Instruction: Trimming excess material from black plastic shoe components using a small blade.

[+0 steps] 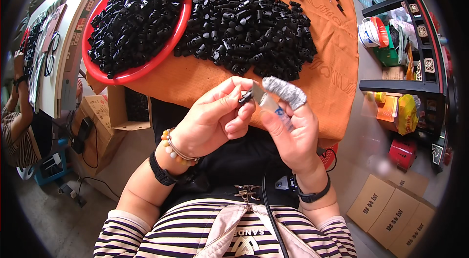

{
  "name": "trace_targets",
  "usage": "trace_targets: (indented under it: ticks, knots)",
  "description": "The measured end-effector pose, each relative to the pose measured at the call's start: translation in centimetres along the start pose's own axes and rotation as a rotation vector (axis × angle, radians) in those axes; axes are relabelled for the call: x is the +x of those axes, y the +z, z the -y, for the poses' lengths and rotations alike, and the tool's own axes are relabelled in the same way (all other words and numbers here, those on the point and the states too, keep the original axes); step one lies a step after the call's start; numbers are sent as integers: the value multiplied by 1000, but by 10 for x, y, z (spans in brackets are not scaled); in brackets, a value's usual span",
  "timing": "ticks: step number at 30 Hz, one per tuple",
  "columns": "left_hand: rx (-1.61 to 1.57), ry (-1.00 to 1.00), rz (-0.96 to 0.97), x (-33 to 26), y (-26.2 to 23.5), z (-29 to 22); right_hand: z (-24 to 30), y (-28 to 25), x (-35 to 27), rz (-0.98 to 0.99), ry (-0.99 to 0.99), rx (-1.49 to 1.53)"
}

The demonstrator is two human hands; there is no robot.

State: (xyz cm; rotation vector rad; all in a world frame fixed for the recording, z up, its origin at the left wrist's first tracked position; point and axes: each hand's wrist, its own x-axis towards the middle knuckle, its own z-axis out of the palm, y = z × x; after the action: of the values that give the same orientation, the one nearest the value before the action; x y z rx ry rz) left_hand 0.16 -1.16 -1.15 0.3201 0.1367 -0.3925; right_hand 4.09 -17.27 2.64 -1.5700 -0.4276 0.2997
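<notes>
My left hand (217, 111) pinches a small black plastic piece (245, 97), which looks like a cord lock, between thumb and fingers. Close on its right, my right hand (295, 126) grips a small flat blade (259, 95) whose clear-wrapped end has blue marks. The blade's tip is at the black piece; whether they touch I cannot tell. A grey knitted finger sleeve (286, 90) covers my right index finger. Beyond my hands, a heap of similar black pieces (249, 28) lies on the orange tablecloth (332, 62).
A red round basin (184, 18) full of black pieces stands at the table's left. Below it is an open cardboard box (117, 111). Dark shelves (400, 85) and flat cartons (386, 209) are on the right. Another person's arm (22, 106) shows at far left.
</notes>
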Motion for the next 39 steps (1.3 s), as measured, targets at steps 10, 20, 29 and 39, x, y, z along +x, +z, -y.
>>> trace_targets:
  ticks: [10, 20, 29, 39]
  knots:
    - [49, -56, 67, 1, 1, 3, 3, 2, 11, 41, 150, 122]
    - [-2, -78, 25, 2, 2, 2, -1, 3, 18, -44, 91, 12]
    - [44, -51, 35, 0, 6, -3, -11, 1, 21, -98, 69, -58]
    - [336, 477, -247, -10, 8, -56, -31, -24, 8, -190, 17, -98]
